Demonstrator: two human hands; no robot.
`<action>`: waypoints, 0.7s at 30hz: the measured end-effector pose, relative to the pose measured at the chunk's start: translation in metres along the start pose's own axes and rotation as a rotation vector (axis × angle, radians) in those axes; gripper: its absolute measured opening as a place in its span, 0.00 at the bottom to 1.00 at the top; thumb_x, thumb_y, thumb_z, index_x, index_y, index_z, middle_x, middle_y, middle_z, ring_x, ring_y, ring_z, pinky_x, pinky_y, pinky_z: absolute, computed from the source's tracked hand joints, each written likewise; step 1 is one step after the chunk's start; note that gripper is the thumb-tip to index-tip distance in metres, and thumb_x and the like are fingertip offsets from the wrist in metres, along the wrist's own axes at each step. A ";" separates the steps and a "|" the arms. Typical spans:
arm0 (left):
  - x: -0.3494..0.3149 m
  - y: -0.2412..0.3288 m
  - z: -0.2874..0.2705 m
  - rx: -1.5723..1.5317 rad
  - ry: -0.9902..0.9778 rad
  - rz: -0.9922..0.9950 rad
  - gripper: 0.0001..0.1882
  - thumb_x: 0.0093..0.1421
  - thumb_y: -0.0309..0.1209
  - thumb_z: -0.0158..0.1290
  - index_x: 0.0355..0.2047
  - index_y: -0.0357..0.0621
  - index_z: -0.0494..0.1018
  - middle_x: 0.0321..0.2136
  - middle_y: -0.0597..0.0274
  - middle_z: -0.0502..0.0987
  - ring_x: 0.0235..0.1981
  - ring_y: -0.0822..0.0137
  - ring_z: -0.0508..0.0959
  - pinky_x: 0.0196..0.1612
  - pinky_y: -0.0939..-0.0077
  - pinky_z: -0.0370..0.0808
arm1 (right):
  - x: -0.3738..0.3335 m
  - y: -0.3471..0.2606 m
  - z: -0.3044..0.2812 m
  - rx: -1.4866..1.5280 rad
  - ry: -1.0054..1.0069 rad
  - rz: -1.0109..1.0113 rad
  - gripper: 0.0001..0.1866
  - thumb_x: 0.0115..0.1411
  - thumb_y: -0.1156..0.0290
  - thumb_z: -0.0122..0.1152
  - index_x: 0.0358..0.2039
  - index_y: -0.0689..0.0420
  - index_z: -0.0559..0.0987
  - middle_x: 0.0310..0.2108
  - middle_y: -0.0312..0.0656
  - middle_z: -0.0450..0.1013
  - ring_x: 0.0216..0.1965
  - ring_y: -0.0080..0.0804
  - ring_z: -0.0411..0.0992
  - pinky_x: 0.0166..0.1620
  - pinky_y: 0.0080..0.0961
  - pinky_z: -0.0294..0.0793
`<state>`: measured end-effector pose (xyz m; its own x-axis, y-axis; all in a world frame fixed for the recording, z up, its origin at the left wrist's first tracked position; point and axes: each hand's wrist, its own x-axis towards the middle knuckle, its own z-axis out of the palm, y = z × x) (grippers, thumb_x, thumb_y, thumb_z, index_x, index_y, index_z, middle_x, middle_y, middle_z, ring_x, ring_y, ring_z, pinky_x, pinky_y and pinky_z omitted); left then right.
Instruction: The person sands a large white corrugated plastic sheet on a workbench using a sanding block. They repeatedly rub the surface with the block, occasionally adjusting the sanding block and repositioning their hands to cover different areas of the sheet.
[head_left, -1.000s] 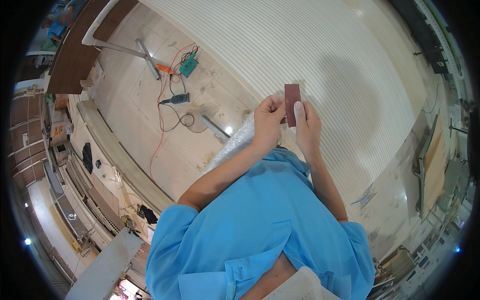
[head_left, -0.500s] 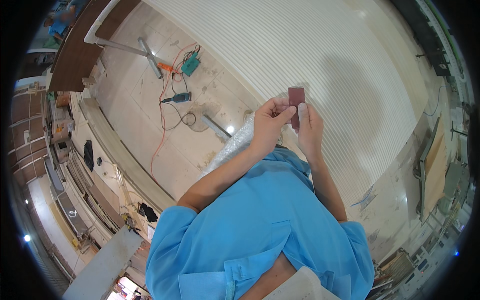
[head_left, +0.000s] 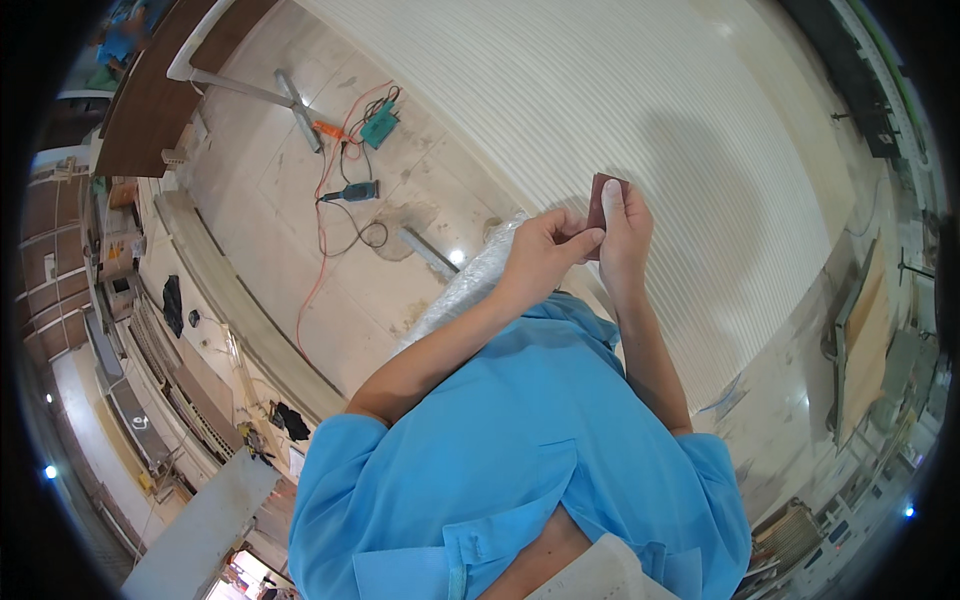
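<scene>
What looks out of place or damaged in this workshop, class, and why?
On the pale floor, a brownish stain breaks up the tiles. Nearby, cords lie tangled and looped near the blue-green tool, rather than neatly coiled. The dark red piece shows no clear damage.

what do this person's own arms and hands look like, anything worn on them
The left grip and right grip are bare human hands, without gloves. The left forearm and right forearm are uncovered too, with no watch or bracelet visible. Higher up, the left sleeve and right sleeve are short, loose and plain light blue.
</scene>
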<state>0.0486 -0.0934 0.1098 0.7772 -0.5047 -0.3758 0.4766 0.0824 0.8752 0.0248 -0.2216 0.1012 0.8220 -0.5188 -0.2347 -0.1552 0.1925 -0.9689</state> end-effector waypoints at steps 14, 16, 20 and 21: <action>0.007 -0.010 -0.038 0.314 -0.047 0.051 0.10 0.66 0.31 0.60 0.42 0.38 0.81 0.32 0.62 0.83 0.34 0.74 0.81 0.41 0.78 0.78 | -0.002 -0.020 -0.032 -0.460 -0.131 -0.111 0.15 0.71 0.62 0.56 0.37 0.64 0.76 0.22 0.38 0.71 0.26 0.22 0.70 0.31 0.26 0.69; 0.012 -0.010 -0.068 0.251 0.115 0.121 0.11 0.67 0.34 0.58 0.42 0.39 0.81 0.32 0.63 0.83 0.34 0.74 0.80 0.42 0.78 0.77 | -0.008 -0.015 -0.048 -0.653 -0.223 -0.069 0.16 0.71 0.61 0.56 0.33 0.63 0.75 0.22 0.44 0.73 0.24 0.32 0.71 0.31 0.33 0.70; 0.019 -0.019 -0.144 0.170 0.384 0.156 0.13 0.69 0.37 0.57 0.42 0.39 0.80 0.32 0.64 0.82 0.33 0.76 0.78 0.40 0.81 0.75 | -0.035 0.004 -0.077 -1.006 -0.467 -0.167 0.16 0.70 0.61 0.55 0.30 0.60 0.72 0.26 0.49 0.75 0.27 0.51 0.74 0.32 0.42 0.72; 0.019 -0.024 -0.161 0.173 0.435 0.139 0.12 0.69 0.36 0.57 0.42 0.39 0.80 0.32 0.64 0.82 0.33 0.76 0.78 0.40 0.81 0.74 | -0.040 0.008 -0.082 -1.109 -0.484 -0.255 0.15 0.70 0.62 0.55 0.31 0.59 0.72 0.26 0.48 0.75 0.28 0.51 0.74 0.32 0.43 0.72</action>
<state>0.1181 0.0336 0.0321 0.9458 -0.0903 -0.3120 0.3096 -0.0393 0.9500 -0.0544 -0.2680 0.0961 0.9782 -0.0314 -0.2052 -0.1474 -0.8011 -0.5801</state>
